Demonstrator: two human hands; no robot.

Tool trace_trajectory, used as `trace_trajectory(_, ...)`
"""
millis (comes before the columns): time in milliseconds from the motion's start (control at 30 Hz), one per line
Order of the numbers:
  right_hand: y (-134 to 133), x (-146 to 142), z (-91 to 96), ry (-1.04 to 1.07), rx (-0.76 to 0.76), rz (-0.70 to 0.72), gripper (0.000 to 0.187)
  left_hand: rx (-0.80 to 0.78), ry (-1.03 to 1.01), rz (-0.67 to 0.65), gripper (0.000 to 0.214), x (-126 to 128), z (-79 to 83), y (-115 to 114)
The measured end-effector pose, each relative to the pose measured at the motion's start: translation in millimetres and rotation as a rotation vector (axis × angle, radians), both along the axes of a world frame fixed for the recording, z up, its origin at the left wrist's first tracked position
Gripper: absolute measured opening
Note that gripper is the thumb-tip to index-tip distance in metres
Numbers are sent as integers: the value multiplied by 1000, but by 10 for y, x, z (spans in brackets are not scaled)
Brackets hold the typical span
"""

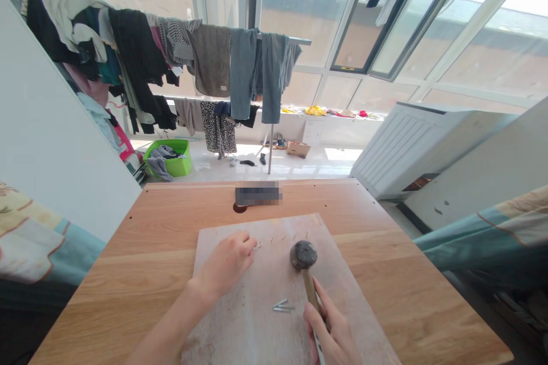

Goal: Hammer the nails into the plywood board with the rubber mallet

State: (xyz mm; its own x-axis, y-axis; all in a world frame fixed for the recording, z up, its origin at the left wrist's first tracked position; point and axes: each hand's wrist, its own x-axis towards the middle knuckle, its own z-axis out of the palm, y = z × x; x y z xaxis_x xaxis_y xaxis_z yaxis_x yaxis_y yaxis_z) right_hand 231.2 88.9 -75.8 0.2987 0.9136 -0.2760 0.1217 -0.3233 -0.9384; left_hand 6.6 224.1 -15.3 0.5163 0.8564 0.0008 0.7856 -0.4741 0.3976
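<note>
A pale plywood board (274,296) lies on the wooden table (141,251). My left hand (226,262) rests on the board with its fingers pinched round a small nail (257,247) held at the board's surface. My right hand (331,328) grips the wooden handle of a hammer (305,259), whose dark round head hovers just right of the nail. A few loose nails (282,306) lie on the board between my hands. Small marks dot the board near its far edge.
A blurred dark object (258,194) sits at the table's far edge. Beyond stand a drying rack with hanging clothes (205,63), a green laundry basket (169,158), a white radiator cover (411,142) and large windows. Patterned bedding (492,228) flanks the table.
</note>
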Motion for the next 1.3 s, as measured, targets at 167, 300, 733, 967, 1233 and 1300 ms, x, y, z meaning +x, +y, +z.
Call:
trace_trajectory(167, 5, -7, 12, 3, 19, -8, 92, 94, 62, -14, 19, 53, 12, 32)
trace_trajectory(300, 13, -12, 39, -25, 17, -8, 92, 87, -35, -21, 22, 43, -7, 87)
trace_trajectory(733, 22, 9, 19, -47, -2, -11, 91, -141, -644, 39, 16, 101, -318, 269)
trace_trajectory(967, 17, -23, 125, 39, 23, -41, 98, -114, -605, 35, 12, 90, -317, 251)
trace_trajectory(1233, 244, -233, 501, 121, 58, 109, 78, -138, -635, 72, 31, 102, -397, 248)
trace_trajectory(1300, 305, -276, 565, 117, 60, 162, 73, -133, -636, 72, 31, 110, -385, 245)
